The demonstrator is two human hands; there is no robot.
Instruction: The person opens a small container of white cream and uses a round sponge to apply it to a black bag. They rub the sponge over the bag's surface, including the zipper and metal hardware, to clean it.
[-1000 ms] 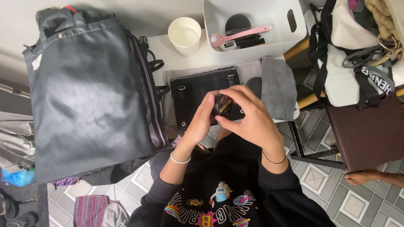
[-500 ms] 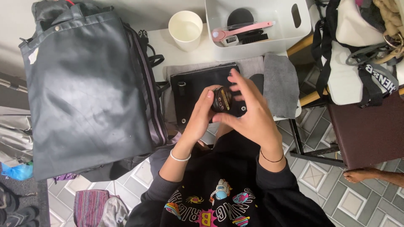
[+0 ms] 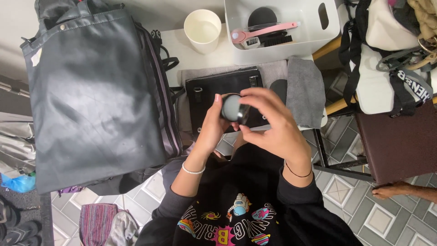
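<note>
Together, both hands' [image 3: 268,123] grip clamps a small round tin [image 3: 233,108] before a brush-filled white bin [image 3: 309,45].

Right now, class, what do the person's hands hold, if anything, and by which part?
Both hold one small round dark jar. The left hand grips its left side, thumb up by the rim; the right hand closes over its right side. What kind of jar it is cannot be told.
</note>
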